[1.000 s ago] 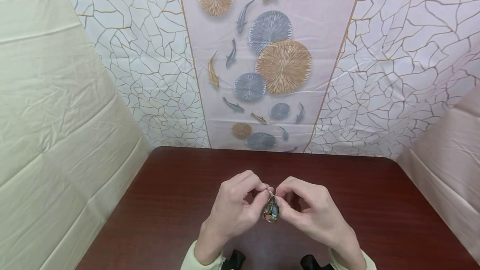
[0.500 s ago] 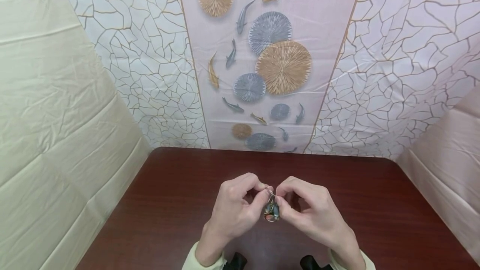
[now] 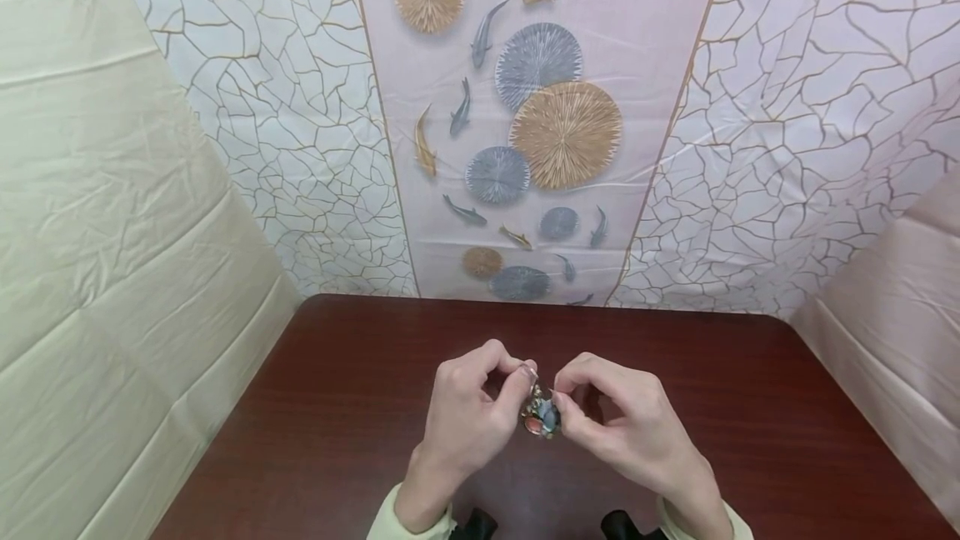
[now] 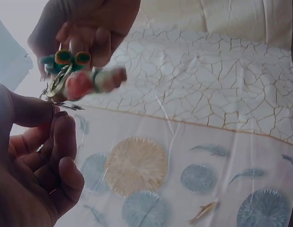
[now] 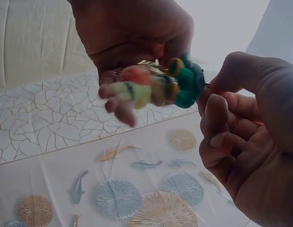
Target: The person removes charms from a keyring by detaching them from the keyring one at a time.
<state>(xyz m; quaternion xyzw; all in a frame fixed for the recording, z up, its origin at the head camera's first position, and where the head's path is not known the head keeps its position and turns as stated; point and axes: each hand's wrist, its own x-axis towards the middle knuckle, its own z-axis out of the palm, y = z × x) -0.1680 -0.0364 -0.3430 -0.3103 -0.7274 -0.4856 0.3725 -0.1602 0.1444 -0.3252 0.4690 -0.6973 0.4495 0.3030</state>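
A bunch of small colourful charms [image 3: 542,417] hangs on metal links between the two hands, over the table. My left hand [image 3: 467,411] pinches its metal part between thumb and index finger. From the other side, my right hand [image 3: 626,411] pinches at the bunch's edge with thumb and index finger. The left wrist view shows a green charm with orange-ringed eyes [image 4: 66,59] beside a round red charm [image 4: 78,85]. In the right wrist view the green charm [image 5: 186,87] lies right at the right fingertips, and a thin metal end shows there. The pale charms are blurred.
A dark red-brown table [image 3: 360,373] lies beneath the hands. Behind it hangs a cloth [image 3: 525,215] printed with fish and round discs. Cream cloth [image 3: 127,273] covers the left side and a pinkish cloth [image 3: 892,332] the right. Black straps [image 3: 474,523] sit at the wrists.
The left thumb and fingers have shifted slightly left, and the bunch has turned and spread, showing more of its red and blue parts. The right hand stays nearly still.
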